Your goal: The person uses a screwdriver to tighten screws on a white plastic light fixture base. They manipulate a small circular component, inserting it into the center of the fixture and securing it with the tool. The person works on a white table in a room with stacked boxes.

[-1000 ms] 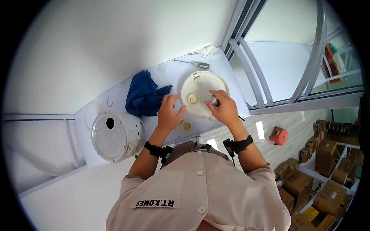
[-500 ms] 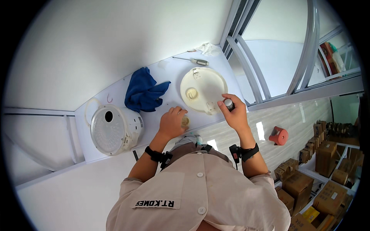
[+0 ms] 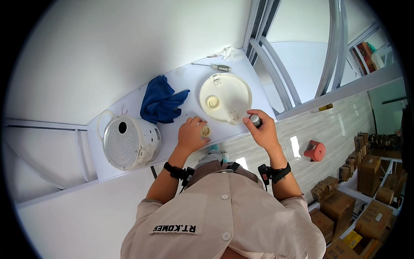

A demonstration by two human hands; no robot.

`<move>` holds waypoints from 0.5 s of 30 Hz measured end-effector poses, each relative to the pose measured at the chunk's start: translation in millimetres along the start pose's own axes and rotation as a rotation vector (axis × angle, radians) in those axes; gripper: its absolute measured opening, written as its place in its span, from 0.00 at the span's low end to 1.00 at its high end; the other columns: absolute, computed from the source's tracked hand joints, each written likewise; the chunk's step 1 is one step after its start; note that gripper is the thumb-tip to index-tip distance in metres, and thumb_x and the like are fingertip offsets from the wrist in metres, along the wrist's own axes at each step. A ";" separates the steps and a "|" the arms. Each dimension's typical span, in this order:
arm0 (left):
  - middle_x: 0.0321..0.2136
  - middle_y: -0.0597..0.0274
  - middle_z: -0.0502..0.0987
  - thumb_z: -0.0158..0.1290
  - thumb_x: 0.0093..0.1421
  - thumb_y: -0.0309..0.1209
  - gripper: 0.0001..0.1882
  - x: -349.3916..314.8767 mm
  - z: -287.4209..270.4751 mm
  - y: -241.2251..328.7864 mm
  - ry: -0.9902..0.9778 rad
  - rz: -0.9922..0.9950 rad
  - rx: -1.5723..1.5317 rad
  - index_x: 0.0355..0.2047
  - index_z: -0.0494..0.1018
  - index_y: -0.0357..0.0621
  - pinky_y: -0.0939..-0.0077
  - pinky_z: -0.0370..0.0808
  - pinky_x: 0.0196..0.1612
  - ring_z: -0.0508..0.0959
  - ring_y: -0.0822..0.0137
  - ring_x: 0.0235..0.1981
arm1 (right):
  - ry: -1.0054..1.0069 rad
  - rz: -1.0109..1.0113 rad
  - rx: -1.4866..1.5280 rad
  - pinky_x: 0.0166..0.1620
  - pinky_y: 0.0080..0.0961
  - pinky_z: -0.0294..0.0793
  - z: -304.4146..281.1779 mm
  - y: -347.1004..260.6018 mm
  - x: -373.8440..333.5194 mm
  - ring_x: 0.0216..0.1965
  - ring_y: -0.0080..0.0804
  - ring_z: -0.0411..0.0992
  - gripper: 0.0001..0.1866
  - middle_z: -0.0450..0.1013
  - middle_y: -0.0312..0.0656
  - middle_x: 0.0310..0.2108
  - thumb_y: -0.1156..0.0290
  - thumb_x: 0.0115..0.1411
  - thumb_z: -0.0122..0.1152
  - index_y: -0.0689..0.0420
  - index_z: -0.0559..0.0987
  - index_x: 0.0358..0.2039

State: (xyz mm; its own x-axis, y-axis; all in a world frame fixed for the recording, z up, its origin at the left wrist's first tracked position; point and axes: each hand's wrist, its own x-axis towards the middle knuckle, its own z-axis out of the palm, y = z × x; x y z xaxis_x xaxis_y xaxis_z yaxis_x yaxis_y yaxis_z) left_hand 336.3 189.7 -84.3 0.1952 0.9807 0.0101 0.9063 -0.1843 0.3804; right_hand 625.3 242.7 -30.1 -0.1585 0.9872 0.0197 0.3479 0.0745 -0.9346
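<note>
My left hand [image 3: 190, 137] is closed around a small round tub [image 3: 206, 131] with yellowish contents, near the table's front edge. In my right hand [image 3: 265, 133] is a short dark cylinder with a silvery-grey top [image 3: 255, 119], gripped between thumb and fingers; its kind is unclear. Between and beyond my hands lies a round off-white appliance lid [image 3: 236, 93], inner side up, with metal hinge fittings and a small round cream cap [image 3: 212, 102] on it. A white cooker-like appliance body [image 3: 124, 144] rests on its side at the left, its perforated metal end showing.
A crumpled blue cloth [image 3: 160, 103] lies between the appliance and the lid. Behind the lid are a screwdriver [image 3: 221, 67] and a crumpled white cloth or tissue [image 3: 231, 53]. A window frame borders the right. On the floor stand a red stool [image 3: 317, 152] and cardboard boxes [image 3: 338, 207].
The view has shifted slightly. My left fingers have moved from over the tub to around its side, showing more of its contents. The right hand keeps its hold on the cylinder.
</note>
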 end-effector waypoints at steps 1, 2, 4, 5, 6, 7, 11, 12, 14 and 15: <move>0.46 0.66 0.80 0.74 0.43 0.40 0.28 1.0 2.0 0.3 -0.021 -0.001 0.023 0.47 0.84 0.52 0.62 0.79 0.49 0.77 0.59 0.49 | -0.001 -0.001 -0.005 0.35 0.23 0.74 -1.5 0.3 -1.2 0.28 0.21 0.72 0.16 0.79 0.38 0.29 0.67 0.63 0.75 0.62 0.84 0.46; 0.46 0.66 0.80 0.74 0.44 0.40 0.26 1.6 3.6 0.2 -0.014 -0.006 0.017 0.46 0.84 0.52 0.62 0.79 0.49 0.77 0.59 0.49 | -0.002 -0.003 -0.011 0.35 0.23 0.74 -2.9 0.7 -2.3 0.28 0.21 0.72 0.16 0.79 0.38 0.29 0.67 0.63 0.75 0.62 0.84 0.46; 0.44 0.66 0.81 0.74 0.44 0.40 0.24 3.0 3.3 1.7 -0.002 -0.017 0.006 0.44 0.85 0.53 0.63 0.79 0.49 0.77 0.59 0.48 | -0.001 -0.005 -0.020 0.35 0.23 0.74 -4.9 2.8 -4.3 0.28 0.21 0.72 0.16 0.79 0.37 0.29 0.67 0.63 0.75 0.61 0.84 0.47; 0.43 0.66 0.81 0.75 0.45 0.40 0.24 3.0 1.0 2.9 0.003 -0.020 -0.029 0.44 0.85 0.52 0.63 0.79 0.48 0.78 0.59 0.47 | 0.001 -0.007 -0.024 0.35 0.23 0.74 -5.6 5.0 -5.2 0.28 0.22 0.72 0.16 0.79 0.37 0.29 0.67 0.63 0.76 0.61 0.84 0.47; 0.43 0.66 0.81 0.75 0.45 0.40 0.24 2.2 -2.0 3.9 0.008 -0.024 -0.063 0.44 0.85 0.52 0.64 0.79 0.48 0.78 0.59 0.46 | 0.003 -0.008 -0.029 0.35 0.23 0.74 -6.6 6.4 -6.1 0.28 0.22 0.72 0.16 0.79 0.37 0.29 0.67 0.62 0.76 0.61 0.84 0.47; 0.42 0.66 0.82 0.75 0.46 0.41 0.24 2.3 -7.8 6.9 0.014 -0.029 -0.097 0.45 0.85 0.51 0.65 0.79 0.48 0.78 0.59 0.46 | -0.028 0.005 -0.013 0.35 0.23 0.74 -8.1 5.4 -7.1 0.28 0.22 0.72 0.17 0.79 0.36 0.30 0.67 0.62 0.76 0.61 0.84 0.47; 0.44 0.64 0.83 0.78 0.44 0.39 0.29 6.9 -34.6 26.2 0.211 0.108 -0.343 0.48 0.85 0.49 0.66 0.77 0.46 0.78 0.58 0.43 | -0.152 -0.064 0.047 0.40 0.24 0.76 -10.8 -3.3 -10.8 0.34 0.23 0.74 0.18 0.81 0.36 0.37 0.68 0.62 0.76 0.60 0.82 0.50; 0.45 0.64 0.83 0.78 0.43 0.38 0.30 10.6 -42.9 33.6 0.238 0.148 -0.405 0.48 0.85 0.48 0.66 0.77 0.47 0.78 0.58 0.43 | -0.182 -0.112 0.061 0.43 0.25 0.77 -9.4 -4.6 -10.9 0.37 0.24 0.76 0.19 0.81 0.37 0.39 0.68 0.62 0.75 0.59 0.82 0.51; 0.45 0.63 0.83 0.80 0.41 0.37 0.32 18.4 -54.0 47.5 0.281 0.220 -0.491 0.49 0.85 0.48 0.65 0.77 0.47 0.78 0.58 0.43 | -0.247 -0.156 0.200 0.48 0.26 0.77 -3.3 -9.3 -9.7 0.43 0.26 0.77 0.20 0.81 0.38 0.42 0.69 0.63 0.75 0.59 0.81 0.54; 0.46 0.63 0.83 0.80 0.41 0.37 0.32 21.8 -57.9 53.5 0.297 0.251 -0.513 0.49 0.86 0.48 0.65 0.77 0.48 0.78 0.58 0.44 | -0.280 -0.177 0.270 0.51 0.27 0.77 -0.5 -11.6 -9.1 0.47 0.27 0.77 0.21 0.81 0.39 0.44 0.70 0.63 0.74 0.59 0.81 0.55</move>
State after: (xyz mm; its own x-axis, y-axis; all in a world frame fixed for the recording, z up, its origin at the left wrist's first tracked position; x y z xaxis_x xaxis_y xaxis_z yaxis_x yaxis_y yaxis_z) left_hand 367.3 205.0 -10.2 0.1991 0.9018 0.3837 0.5376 -0.4278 0.7266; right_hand 623.1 233.0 -19.3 -0.4515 0.8833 0.1264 0.0439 0.1634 -0.9856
